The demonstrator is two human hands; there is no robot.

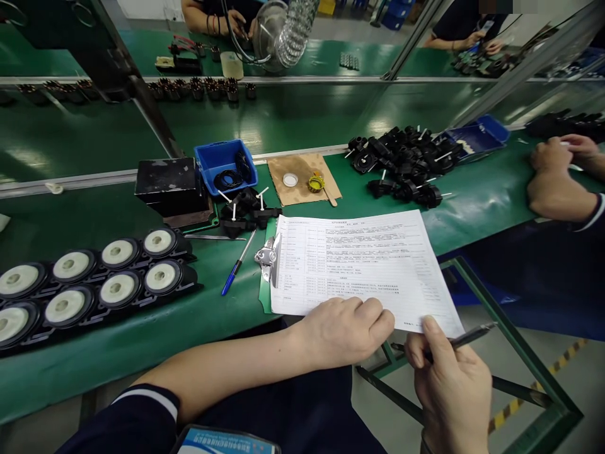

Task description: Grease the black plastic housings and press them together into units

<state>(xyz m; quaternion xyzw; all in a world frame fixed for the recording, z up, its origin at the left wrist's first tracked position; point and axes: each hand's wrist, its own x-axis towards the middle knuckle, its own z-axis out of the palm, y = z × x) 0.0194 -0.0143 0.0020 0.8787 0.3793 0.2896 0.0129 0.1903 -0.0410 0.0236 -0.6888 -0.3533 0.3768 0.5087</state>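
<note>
The right grip (451,378) is closed around a black pen (472,335), and its thumb sits on the near right edge of a printed paper sheet (359,265). The left grip (350,325) is curled up, just left of the right one, at the sheet's near edge; I cannot tell if its hidden fingertips hold anything. The sheet lies just past both grips, under a metal clip (266,255) at its left side. This looks like the reading or filling-in step. To write, the next move would call for turning the pen's thin end back to the page, while the left grip keeps the sheet flat. Left of the left grip, a blue pen (239,265) lies on the green worktop (212,302). Farther left are black parts with white middles (70,265). Well past the grips is a heap of black plastic parts (401,157).
</note>
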